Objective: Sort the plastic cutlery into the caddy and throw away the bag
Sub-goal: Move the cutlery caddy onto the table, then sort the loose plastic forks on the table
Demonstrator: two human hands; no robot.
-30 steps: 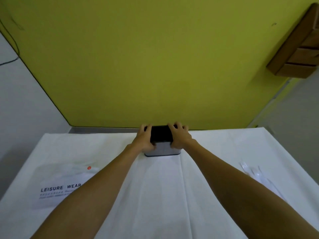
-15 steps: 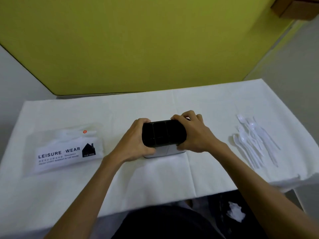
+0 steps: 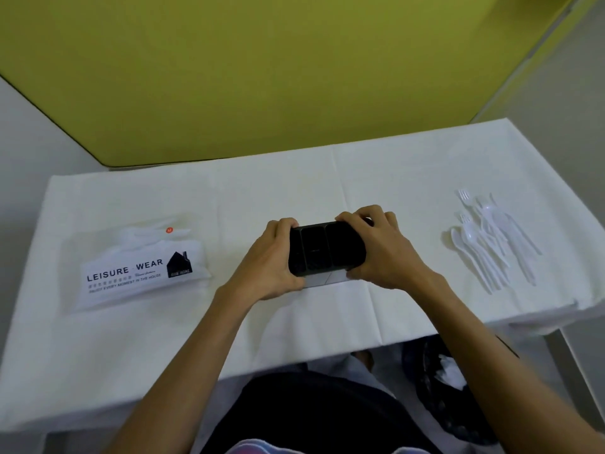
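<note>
The black three-compartment caddy (image 3: 325,249) stands mid-table on the white cloth (image 3: 294,185), gripped at both ends: the left hand (image 3: 265,263) curls round its left end and the right hand (image 3: 383,253) round its right. Well apart to the left lies the clear bag (image 3: 140,267), printed "LEISURE · WEAR" with a black house logo and a small line ending "EVERY MOMENT IN THE HOUSE", plus a red dot sticker. Loose white plastic cutlery (image 3: 487,244), forks and spoons among it, lies heaped far right.

One caddy (image 3: 325,249) — three compartments. One printed bag (image 3: 140,273). One heap of white plastic cutlery (image 3: 491,244) — pieces overlapped, total not countable. One black bin (image 3: 451,411). One white tablecloth (image 3: 294,191).
</note>
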